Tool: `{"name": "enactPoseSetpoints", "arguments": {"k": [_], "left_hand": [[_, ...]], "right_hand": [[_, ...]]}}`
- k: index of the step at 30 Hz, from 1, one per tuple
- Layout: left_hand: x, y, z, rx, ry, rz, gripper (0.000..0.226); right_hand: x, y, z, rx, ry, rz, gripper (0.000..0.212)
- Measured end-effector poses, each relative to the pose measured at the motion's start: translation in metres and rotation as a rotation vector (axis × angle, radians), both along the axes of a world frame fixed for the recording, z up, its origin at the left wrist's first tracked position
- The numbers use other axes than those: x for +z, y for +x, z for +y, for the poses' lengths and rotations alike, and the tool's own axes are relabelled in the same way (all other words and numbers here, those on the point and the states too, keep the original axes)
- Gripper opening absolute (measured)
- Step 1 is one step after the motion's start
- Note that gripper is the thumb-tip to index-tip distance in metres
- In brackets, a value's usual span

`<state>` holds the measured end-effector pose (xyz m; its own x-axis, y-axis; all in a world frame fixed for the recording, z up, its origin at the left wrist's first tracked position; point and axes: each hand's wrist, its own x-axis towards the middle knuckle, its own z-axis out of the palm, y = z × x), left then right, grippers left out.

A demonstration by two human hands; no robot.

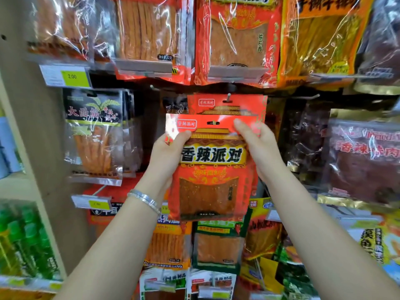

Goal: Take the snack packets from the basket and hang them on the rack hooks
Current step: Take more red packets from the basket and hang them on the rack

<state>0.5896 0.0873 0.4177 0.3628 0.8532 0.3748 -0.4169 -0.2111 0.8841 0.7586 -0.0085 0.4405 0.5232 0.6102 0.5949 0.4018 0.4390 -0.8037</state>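
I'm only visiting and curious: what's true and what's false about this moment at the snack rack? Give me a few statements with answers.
1. Both the left hand and the right hand hold the red packet. True.
2. A matching packet hangs on the hook behind it. True.
3. The red packet is already threaded on that hook. False: its hang hole sits below the hook.
4. The bracelet is on the right wrist. False: it is on the left wrist.
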Motion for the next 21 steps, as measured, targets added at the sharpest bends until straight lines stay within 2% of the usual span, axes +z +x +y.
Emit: {"name": "enactPoseSetpoints", "arguments": {"k": [3,7,9,11,15,21], "left_hand": [[0.006,0.016,0.000,0.093,0.124,0.043,0.020],[0.019,0.023,0.002,0.419,0.455,0.127,0.060],[0.028,0.024,-0.002,0.522,0.635,0.169,0.064],[0.039,0.028,-0.008,0.474,0.724,0.168,0.065],[0.051,0.036,-0.019,0.311,0.735,0.204,0.072],[0.053,0.042,-0.022,0.280,0.732,0.186,0.071]], "right_hand": [[0.002,0.003,-0.002,-0.064,0.085,-0.007,0.015],[0.016,0.012,-0.006,-0.163,0.137,-0.051,0.004],[0.024,0.016,-0.005,-0.184,0.152,-0.070,0.006],[0.032,0.018,-0.003,-0.184,0.154,-0.061,0.009],[0.046,0.018,0.007,-0.193,0.144,-0.041,0.011],[0.053,0.022,0.014,-0.239,0.092,-0.033,0.006]]}}
